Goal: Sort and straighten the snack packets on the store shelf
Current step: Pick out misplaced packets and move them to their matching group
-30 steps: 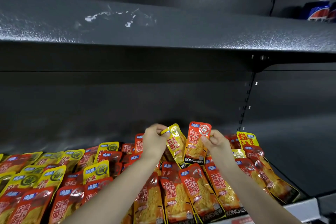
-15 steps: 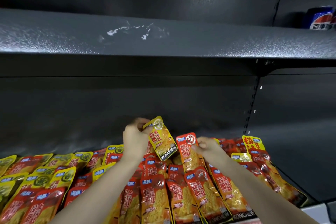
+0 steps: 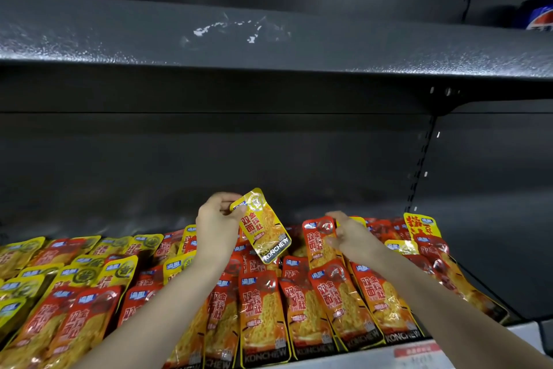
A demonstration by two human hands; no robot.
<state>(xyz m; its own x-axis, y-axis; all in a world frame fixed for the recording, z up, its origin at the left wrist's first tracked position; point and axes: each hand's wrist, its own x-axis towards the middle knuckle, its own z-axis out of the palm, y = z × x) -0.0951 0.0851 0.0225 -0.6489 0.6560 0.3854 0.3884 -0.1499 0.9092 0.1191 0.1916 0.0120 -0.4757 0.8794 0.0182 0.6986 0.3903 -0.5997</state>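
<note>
Head view: looking down at a dark shelf [image 3: 419,353] that is carrying rows of packets [image 3: 260,314] along the bottom of the frame.
Left hand [image 3: 217,226]: pinching the top corner of a yellow packet [image 3: 266,228] between curled fingers and thumb, just left of centre.
Yellow packet: hanging tilted at the centre of the frame, its lower end pointing to the lower right, above the rows.
Right hand [image 3: 348,237]: gripping a red packet [image 3: 317,241] by its upper right edge, fingers curled on it, right of centre.
Red packet: leaning upright at the back of the red rows, its lower end hiding behind the packets in front.
Packets: red ones lying overlapped at the centre and right, yellow ones mixing with red at the lower left.
Upper shelf [image 3: 269,48]: spanning the top of the frame, showing white scuffs.
Can [image 3: 538,17]: peeking in at the upper right edge.
</note>
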